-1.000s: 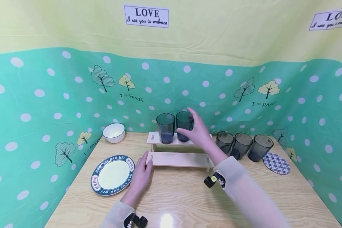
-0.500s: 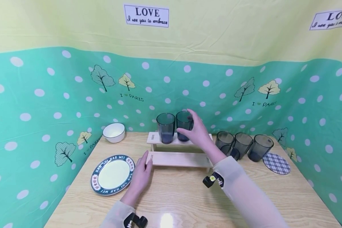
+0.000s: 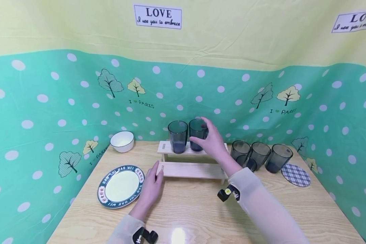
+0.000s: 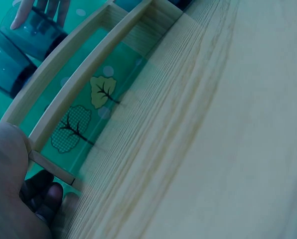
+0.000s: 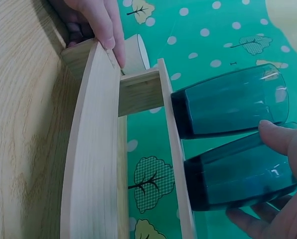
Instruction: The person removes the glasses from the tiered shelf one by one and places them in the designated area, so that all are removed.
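A two-tier wooden rack point(image 3: 192, 170) stands at the back of the table. My left hand point(image 3: 150, 186) grips the left end of its lower board; in the right wrist view its thumb and fingers lie over that end. Two dark tinted glasses stand upright, side by side, on the upper board. The left glass point(image 3: 178, 137) is untouched. Around the right glass point(image 5: 238, 174) curls my right hand point(image 3: 212, 141), its thumb on the near side and other fingers behind. This glass's base sits at the upper board.
Right of the rack are several more tinted glasses point(image 3: 260, 155), close together, beside a round checked coaster point(image 3: 296, 175). A white bowl point(image 3: 122, 141) stands back left. In front of it lies a plate point(image 3: 122, 187) with a dark patterned rim. A green spotted cloth hangs behind the table.
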`<state>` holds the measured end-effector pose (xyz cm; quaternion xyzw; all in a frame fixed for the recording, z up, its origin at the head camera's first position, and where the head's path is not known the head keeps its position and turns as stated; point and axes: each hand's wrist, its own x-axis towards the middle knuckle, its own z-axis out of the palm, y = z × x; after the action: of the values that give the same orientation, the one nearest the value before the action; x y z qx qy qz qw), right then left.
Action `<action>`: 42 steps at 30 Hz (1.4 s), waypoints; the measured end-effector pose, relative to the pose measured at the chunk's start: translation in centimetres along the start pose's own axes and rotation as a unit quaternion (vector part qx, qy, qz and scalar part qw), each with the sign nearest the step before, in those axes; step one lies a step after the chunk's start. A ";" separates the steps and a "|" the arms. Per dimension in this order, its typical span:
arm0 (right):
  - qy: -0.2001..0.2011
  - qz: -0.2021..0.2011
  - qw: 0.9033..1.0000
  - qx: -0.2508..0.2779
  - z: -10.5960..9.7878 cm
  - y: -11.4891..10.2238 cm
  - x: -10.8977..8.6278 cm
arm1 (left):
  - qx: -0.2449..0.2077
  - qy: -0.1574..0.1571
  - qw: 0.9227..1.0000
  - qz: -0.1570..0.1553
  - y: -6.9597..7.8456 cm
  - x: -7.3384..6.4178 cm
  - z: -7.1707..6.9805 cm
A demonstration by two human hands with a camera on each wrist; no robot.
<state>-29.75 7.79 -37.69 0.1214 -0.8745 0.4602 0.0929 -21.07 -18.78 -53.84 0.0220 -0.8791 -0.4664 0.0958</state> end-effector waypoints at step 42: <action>-0.018 0.003 1.000 0.000 -6.3 -1.0 -8.8 | 0.009 0.003 1.000 0.012 0.0 -0.1 -0.1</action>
<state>-20.79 13.55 -35.79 0.1268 -0.8764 0.4583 0.0757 -20.97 -18.86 -53.75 0.0141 -0.8833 -0.4570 0.1038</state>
